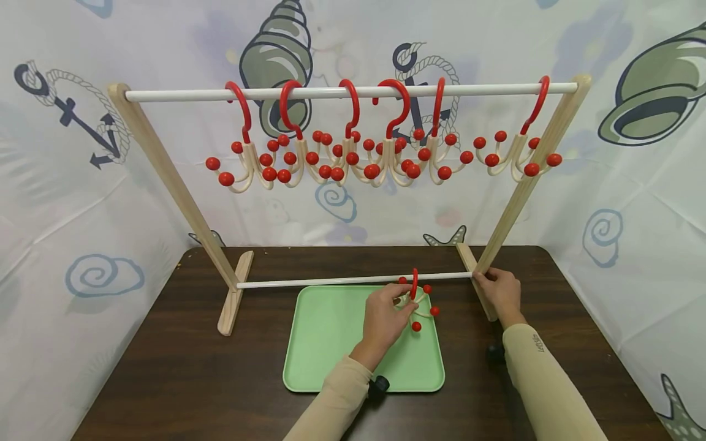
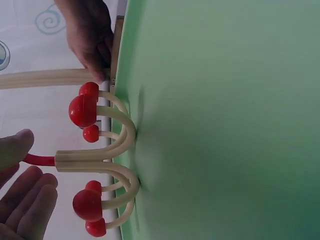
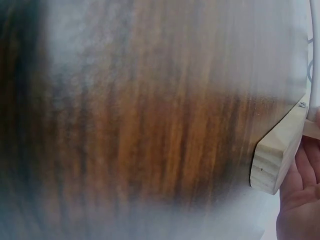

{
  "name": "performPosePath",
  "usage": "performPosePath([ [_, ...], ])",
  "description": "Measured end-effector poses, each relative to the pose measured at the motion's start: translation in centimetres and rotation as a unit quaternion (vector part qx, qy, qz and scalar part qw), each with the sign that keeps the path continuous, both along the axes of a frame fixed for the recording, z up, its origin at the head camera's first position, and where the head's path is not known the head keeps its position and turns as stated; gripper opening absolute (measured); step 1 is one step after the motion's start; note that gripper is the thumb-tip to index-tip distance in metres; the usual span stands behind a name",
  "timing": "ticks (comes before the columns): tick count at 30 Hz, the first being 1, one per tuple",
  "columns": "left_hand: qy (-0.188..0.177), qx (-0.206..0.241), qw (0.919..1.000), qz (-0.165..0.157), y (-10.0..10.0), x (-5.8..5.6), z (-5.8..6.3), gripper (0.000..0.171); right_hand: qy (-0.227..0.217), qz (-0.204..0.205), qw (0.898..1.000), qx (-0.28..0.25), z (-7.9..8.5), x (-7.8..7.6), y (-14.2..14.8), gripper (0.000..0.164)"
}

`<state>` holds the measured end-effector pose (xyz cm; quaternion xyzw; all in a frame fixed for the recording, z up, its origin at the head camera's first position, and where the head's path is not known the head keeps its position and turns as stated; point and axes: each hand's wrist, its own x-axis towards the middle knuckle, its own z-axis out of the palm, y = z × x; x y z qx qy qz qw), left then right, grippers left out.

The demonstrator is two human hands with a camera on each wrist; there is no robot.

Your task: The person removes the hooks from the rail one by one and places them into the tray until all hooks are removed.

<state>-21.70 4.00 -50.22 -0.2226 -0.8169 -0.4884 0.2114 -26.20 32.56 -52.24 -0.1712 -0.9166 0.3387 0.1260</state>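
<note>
My left hand (image 1: 383, 318) pinches the red hook of a multi-arm hanger (image 2: 82, 159) between thumb and fingers. The hanger stands upright over the right part of a green tray (image 1: 331, 343), its cream arms curving up to red ball tips; in the left wrist view the bends come right at the tray's surface. My right hand (image 1: 501, 293) grips the foot of the wooden rack's right upright (image 1: 513, 211), just above the rack's base piece (image 3: 275, 157). Part of that hand lies beyond the edge of the right wrist view.
Several similar hangers (image 1: 388, 147) hang from the white top bar (image 1: 193, 95), one of them apart near the right end. A white lower bar (image 1: 309, 282) runs behind the tray. The rack's left foot (image 1: 234, 297) rests on the dark wooden table (image 1: 182, 367); a patterned cloth hangs behind.
</note>
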Motion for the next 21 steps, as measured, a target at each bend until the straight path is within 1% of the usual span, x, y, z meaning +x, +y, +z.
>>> performPosePath([
  [3,-0.011,-0.016,0.9998,-0.004,-0.6,0.5,0.1,0.036,0.002,-0.002,1.000,0.001,-0.1,0.0,0.1,0.046],
  [6,-0.007,-0.025,0.9997,-0.006,-1.6,1.1,0.7,0.038,0.001,0.000,1.000,0.001,-0.2,-0.1,0.1,0.047],
  [9,0.023,-0.021,0.9995,-0.005,-3.0,1.6,1.7,0.039,0.001,0.001,1.000,0.003,-0.3,-0.1,0.1,0.048],
  [11,0.056,-0.014,0.9984,0.000,-4.2,1.8,2.6,0.038,0.005,0.003,1.000,0.006,-0.3,0.0,0.1,0.048],
  [14,0.107,0.011,0.9941,0.010,-6.3,2.1,4.8,0.037,0.011,0.004,1.000,0.010,-0.2,0.0,0.2,0.047],
  [16,0.148,0.037,0.9881,0.017,-7.8,2.2,6.6,0.035,0.012,0.004,1.000,0.011,-0.2,0.0,0.2,0.046],
  [18,0.190,0.061,0.9797,0.023,-9.4,2.3,8.7,0.033,0.009,0.005,1.000,0.008,-0.2,-0.1,0.2,0.047],
  [21,0.252,0.084,0.9634,0.033,-11.8,2.3,12.2,0.027,0.000,0.001,1.000,0.000,-0.1,-0.1,0.3,0.047],
])
